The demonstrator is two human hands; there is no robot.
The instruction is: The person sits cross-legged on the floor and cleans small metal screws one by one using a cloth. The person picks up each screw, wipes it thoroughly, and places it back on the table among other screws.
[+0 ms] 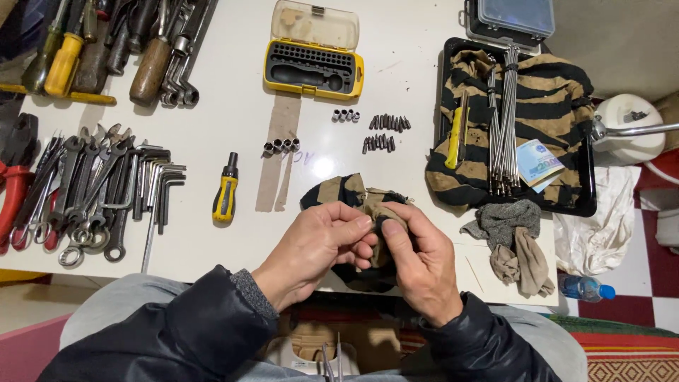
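Spreading across most of the view is a white desk [233, 120], with red and white floor tiles [654, 283] off its right edge and a patterned rug [622, 354] near the right front corner. At the back edge sits an open yellow bit case [313, 67] with a clear lid, and a grey lidded box [513, 18] stands at the back right corner. A black tray [587, 184] along the right edge carries a striped cloth, a bundle of thin metal rods [503, 120] and a folded banknote [539, 163]. Wrenches and hex keys [106, 191] crowd the left edge; a yellow-handled screwdriver [226, 191] lies alone on bare surface left of the centre. At the front edge, the left hand [315, 247] and right hand [417, 262] both pinch a black and tan striped rag [353, 194], fingers closed on its folds. Open desk remains between the screwdriver, the loose bits [385, 131] and the hands. A blue-capped bottle [583, 288] lies on the floor.
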